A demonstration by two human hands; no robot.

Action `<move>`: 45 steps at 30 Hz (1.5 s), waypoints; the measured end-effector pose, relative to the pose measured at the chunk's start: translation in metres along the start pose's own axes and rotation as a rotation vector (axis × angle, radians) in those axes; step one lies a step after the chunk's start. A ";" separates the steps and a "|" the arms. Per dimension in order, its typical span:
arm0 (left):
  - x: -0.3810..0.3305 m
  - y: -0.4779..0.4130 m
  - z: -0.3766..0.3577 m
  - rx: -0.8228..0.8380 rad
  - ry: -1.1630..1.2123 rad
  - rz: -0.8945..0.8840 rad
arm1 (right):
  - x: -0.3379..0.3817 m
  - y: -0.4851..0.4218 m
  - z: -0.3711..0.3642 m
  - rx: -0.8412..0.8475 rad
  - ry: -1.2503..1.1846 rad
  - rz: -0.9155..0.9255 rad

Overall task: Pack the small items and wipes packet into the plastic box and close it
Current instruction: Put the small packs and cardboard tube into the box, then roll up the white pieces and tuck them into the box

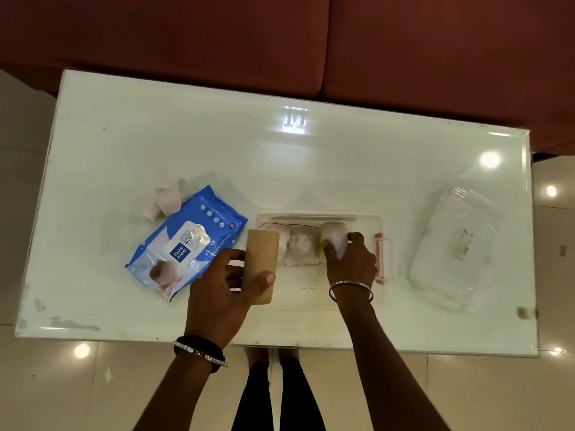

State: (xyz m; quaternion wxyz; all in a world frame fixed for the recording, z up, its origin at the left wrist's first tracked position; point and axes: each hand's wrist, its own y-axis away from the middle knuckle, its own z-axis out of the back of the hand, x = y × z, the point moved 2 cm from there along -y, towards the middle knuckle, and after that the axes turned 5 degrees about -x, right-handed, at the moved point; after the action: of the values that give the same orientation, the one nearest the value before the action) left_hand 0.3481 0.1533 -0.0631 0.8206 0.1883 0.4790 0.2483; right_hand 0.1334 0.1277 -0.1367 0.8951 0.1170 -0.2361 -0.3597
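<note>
Plastic box (367, 219), clear with a pink latch (383, 259) at its right end, sits open at centre of the white glossy surface (311, 157); white bundles (300, 248) lie inside. Right hand (350, 259) fingers grasp a white roll (333, 233) within the box. Left hand (224, 281) fingers clasp a tan cylinder (261, 265) at the box's left edge. Blue wipes packet (186, 241) lies left; clear lid (454, 247) right.

Glossy white table (342, 157) reflecting ceiling lights; reddish-brown sofa (280, 42) behind; shiny beige tiled floor (62, 384) below.
</note>
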 end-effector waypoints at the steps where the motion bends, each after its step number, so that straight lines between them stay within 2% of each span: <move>1: -0.001 0.001 0.002 0.005 -0.018 -0.027 | 0.000 0.000 0.003 0.020 0.008 -0.004; 4: -0.001 0.003 0.003 0.019 -0.073 -0.093 | 0.003 0.013 0.024 -0.044 -0.040 -0.001; 6: -0.003 0.006 0.000 0.059 -0.097 -0.113 | 0.006 0.031 0.043 -0.116 -0.146 0.076; 8: -0.007 0.010 -0.005 0.110 -0.120 -0.147 | 0.008 0.047 0.057 0.017 -0.299 0.141; 10: -0.010 0.012 -0.011 0.162 -0.169 -0.223 | 0.012 0.062 0.062 0.323 -0.453 0.138; 12: -0.013 0.012 -0.015 0.232 -0.226 -0.289 | 0.013 0.069 0.059 0.496 -0.442 0.166; 14: -0.013 0.012 -0.016 0.283 -0.265 -0.319 | 0.012 0.068 0.053 0.504 -0.379 0.198; 16: -0.010 0.010 -0.013 0.265 -0.238 -0.325 | 0.012 0.061 0.047 0.523 -0.428 0.160; 20: -0.001 0.006 -0.004 0.050 -0.122 -0.267 | 0.007 0.043 0.038 0.563 -0.482 0.025; 23: 0.011 0.002 0.001 -0.082 -0.129 -0.214 | 0.003 0.030 0.029 0.526 -0.282 0.031; 25: 0.018 0.000 0.002 -0.067 -0.088 -0.154 | 0.002 0.026 0.023 0.481 -0.131 0.066; 28: 0.024 -0.003 0.000 -0.032 -0.038 -0.078 | 0.004 0.027 0.010 0.478 -0.035 0.053; 30: 0.026 -0.003 -0.001 -0.027 -0.026 -0.067 | 0.005 0.030 0.001 0.477 0.039 0.040; 35: 0.030 -0.005 -0.001 0.001 0.018 -0.044 | 0.010 0.031 -0.012 0.351 0.152 -0.019; 40: 0.033 -0.012 0.007 0.028 0.050 -0.034 | 0.022 0.041 0.000 0.248 0.301 -0.025; 42: 0.033 -0.017 0.016 -0.033 0.110 -0.024 | 0.030 0.046 0.012 0.158 0.326 0.043; 45: 0.036 -0.032 0.038 -0.230 0.116 -0.052 | 0.050 0.051 0.027 0.043 0.162 0.214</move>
State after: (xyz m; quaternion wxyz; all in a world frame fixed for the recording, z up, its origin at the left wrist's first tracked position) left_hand 0.4038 0.1465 -0.0880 0.8139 0.0658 0.4988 0.2907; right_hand 0.1811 0.1283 -0.0776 0.9417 0.1391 -0.1820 -0.2463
